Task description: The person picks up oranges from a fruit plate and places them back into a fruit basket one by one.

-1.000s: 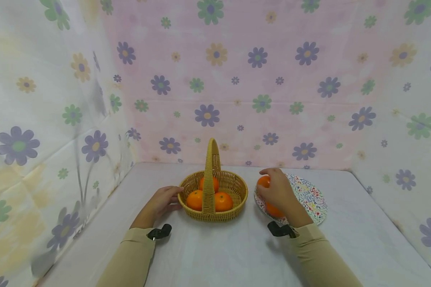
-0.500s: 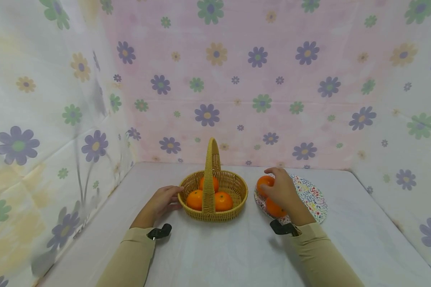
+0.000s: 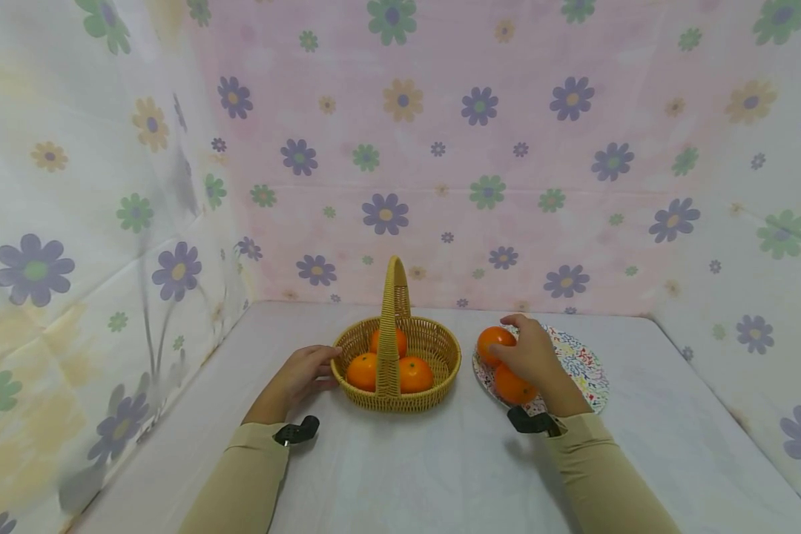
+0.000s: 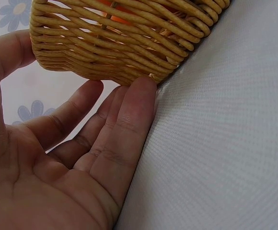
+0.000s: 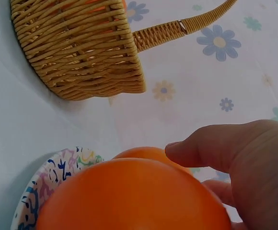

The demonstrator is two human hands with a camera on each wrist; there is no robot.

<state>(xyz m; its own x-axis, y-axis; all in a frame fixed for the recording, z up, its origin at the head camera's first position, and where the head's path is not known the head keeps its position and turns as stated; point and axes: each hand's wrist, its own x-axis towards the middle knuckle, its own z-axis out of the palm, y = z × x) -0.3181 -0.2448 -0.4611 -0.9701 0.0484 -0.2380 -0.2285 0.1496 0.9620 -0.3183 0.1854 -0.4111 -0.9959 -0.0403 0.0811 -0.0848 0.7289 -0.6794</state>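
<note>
A yellow wicker basket (image 3: 410, 403) with a tall arched handle holds three oranges (image 3: 415, 374). My left hand (image 3: 300, 374) touches the basket's left side; in the left wrist view its straight fingertips (image 4: 139, 96) meet the lower weave, with the thumb higher up. On a round plate (image 3: 584, 371) with coloured squiggles lie two more oranges, one farther back (image 3: 494, 343) and one nearer (image 3: 512, 387). Beside them, on their right, my right hand (image 3: 539, 363) hovers with loosely spread fingers. In the right wrist view its thumb tip overlaps the far orange (image 5: 146, 152), behind the large near orange (image 5: 134, 196).
A white cloth (image 3: 387, 467) covers the table. Flower-patterned fabric (image 3: 440, 185) stands along the back and both sides. The basket handle (image 3: 392, 319) rises between the hands. Each wrist wears a small black camera mount, such as the left one (image 3: 297, 432).
My right hand has shifted rightward off the far orange, so more of both plate oranges shows. The left hand and the basket have stayed in place.
</note>
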